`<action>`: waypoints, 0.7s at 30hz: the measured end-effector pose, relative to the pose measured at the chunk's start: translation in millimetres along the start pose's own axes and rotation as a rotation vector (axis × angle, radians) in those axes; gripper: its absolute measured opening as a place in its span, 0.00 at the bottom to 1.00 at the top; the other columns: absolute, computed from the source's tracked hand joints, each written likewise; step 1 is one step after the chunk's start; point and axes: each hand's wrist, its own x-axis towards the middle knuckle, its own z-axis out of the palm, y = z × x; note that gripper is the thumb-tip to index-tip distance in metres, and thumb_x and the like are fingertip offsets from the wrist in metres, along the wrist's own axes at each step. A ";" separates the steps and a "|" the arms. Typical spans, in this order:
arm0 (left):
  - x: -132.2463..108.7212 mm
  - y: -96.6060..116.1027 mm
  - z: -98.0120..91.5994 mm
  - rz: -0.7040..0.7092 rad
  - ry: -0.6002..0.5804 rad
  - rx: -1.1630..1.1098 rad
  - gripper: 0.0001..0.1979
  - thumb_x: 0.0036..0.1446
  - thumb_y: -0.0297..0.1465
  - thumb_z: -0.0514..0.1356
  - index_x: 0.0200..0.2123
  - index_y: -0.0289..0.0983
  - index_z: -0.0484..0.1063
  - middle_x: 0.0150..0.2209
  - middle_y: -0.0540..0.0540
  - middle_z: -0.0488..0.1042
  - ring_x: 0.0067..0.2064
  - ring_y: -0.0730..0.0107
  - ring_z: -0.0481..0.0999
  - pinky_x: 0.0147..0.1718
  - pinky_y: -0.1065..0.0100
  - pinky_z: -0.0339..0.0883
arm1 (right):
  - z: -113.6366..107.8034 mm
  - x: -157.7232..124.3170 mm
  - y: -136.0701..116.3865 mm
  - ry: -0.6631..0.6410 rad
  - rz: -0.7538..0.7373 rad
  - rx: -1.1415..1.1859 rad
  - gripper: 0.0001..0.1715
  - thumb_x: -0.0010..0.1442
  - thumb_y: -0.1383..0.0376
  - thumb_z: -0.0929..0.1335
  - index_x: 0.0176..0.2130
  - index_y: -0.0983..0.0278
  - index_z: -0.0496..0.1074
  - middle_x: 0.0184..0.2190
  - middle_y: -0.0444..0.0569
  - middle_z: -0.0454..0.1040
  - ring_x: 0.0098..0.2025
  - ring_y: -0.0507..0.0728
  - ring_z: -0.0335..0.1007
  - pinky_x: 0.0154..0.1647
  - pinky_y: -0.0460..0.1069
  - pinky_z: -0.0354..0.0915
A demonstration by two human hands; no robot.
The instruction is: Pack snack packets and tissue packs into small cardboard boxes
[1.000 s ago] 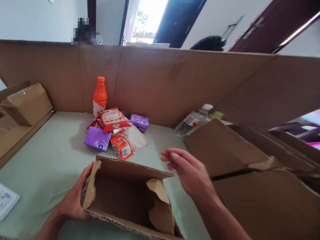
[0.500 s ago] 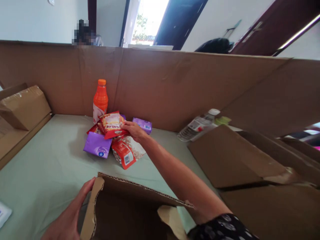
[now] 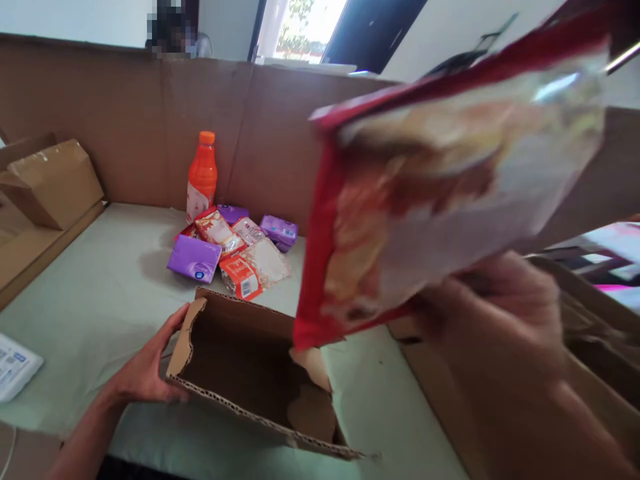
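Left hand (image 3: 145, 370), part-curled, grips an open carton (image 3: 235, 353); right hand (image 3: 507, 320), closed, holds one red packet (image 3: 425, 220) lifted; far packets (image 3: 267, 263) lie unlifted.

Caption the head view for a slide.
Left hand holds a cardboard box, right hand a red-edged packet.

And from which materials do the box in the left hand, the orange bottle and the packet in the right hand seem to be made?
Box: matte brown corrugated cardboard; the wavy core shows along its rim.
Orange bottle: probably smooth plastic, judging by its moulded-looking shape.
Packet: likely glossy plastic film; a bright highlight shows, though it is blurred.
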 end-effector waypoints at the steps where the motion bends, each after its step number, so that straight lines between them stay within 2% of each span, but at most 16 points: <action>1: 0.3 -1.3 0.3 0.002 0.007 -0.009 0.63 0.40 0.52 0.74 0.72 0.46 0.43 0.73 0.38 0.47 0.71 0.37 0.52 0.69 0.42 0.46 | -0.6 -12.9 -6.1 -0.112 -0.040 -0.063 0.07 0.58 0.62 0.74 0.30 0.57 0.74 0.24 0.42 0.74 0.24 0.52 0.70 0.27 0.46 0.68; 3: 0.7 -3.2 0.9 0.016 0.013 -0.033 0.63 0.40 0.52 0.74 0.72 0.46 0.43 0.73 0.37 0.48 0.71 0.38 0.54 0.69 0.43 0.47 | 4.4 -35.4 -10.0 -0.392 -0.114 -0.211 0.07 0.62 0.63 0.70 0.31 0.59 0.77 0.25 0.44 0.77 0.23 0.53 0.72 0.24 0.46 0.67; 5: 1.3 -2.3 1.2 0.034 0.023 -0.033 0.64 0.40 0.52 0.74 0.72 0.45 0.42 0.73 0.36 0.49 0.71 0.38 0.53 0.69 0.44 0.48 | 12.1 -50.6 -6.6 -0.626 -0.162 -0.353 0.11 0.64 0.67 0.65 0.33 0.61 0.77 0.28 0.47 0.80 0.27 0.54 0.75 0.27 0.45 0.68; 8: 2.7 3.0 0.9 0.049 0.023 0.001 0.65 0.39 0.53 0.74 0.73 0.43 0.42 0.72 0.35 0.50 0.71 0.36 0.52 0.68 0.45 0.50 | 18.8 -57.5 -1.1 -0.828 -0.175 -0.489 0.15 0.64 0.72 0.61 0.32 0.62 0.75 0.28 0.48 0.78 0.28 0.53 0.74 0.28 0.45 0.66; 12: 2.1 4.7 -1.8 0.027 0.034 0.055 0.66 0.39 0.54 0.74 0.73 0.42 0.41 0.72 0.35 0.50 0.71 0.35 0.51 0.69 0.45 0.49 | 12.6 -44.7 -7.9 -1.041 -0.153 -0.518 0.17 0.64 0.72 0.59 0.26 0.62 0.69 0.24 0.47 0.74 0.25 0.51 0.69 0.27 0.45 0.61; 14: 1.1 1.8 -2.5 0.021 0.055 0.069 0.67 0.38 0.54 0.74 0.73 0.41 0.41 0.72 0.34 0.49 0.72 0.34 0.50 0.70 0.45 0.46 | 5.7 -36.6 -14.3 -1.068 -0.128 -0.500 0.18 0.65 0.71 0.59 0.25 0.62 0.68 0.24 0.46 0.73 0.25 0.51 0.68 0.27 0.45 0.60; 16: 1.0 -1.7 -1.4 0.014 0.066 0.050 0.67 0.37 0.54 0.74 0.73 0.41 0.41 0.72 0.34 0.49 0.72 0.34 0.50 0.69 0.45 0.47 | -0.8 -31.3 -19.0 -1.038 -0.088 -0.504 0.18 0.66 0.68 0.60 0.26 0.61 0.68 0.23 0.47 0.73 0.24 0.52 0.67 0.26 0.45 0.60; 18: 2.2 -4.2 0.8 0.002 0.070 0.012 0.67 0.37 0.53 0.75 0.73 0.41 0.41 0.72 0.34 0.51 0.71 0.34 0.52 0.69 0.44 0.49 | -5.9 -29.3 -21.2 -0.956 -0.083 -0.534 0.18 0.67 0.65 0.61 0.25 0.61 0.67 0.21 0.46 0.71 0.21 0.51 0.65 0.23 0.46 0.59; 21: 4.8 -4.6 3.3 0.002 0.082 -0.042 0.68 0.36 0.53 0.75 0.73 0.42 0.41 0.71 0.34 0.52 0.71 0.36 0.54 0.68 0.45 0.50 | -11.2 -30.8 -21.7 -0.761 -0.156 -0.566 0.18 0.66 0.64 0.64 0.24 0.60 0.65 0.17 0.43 0.68 0.17 0.50 0.61 0.18 0.45 0.57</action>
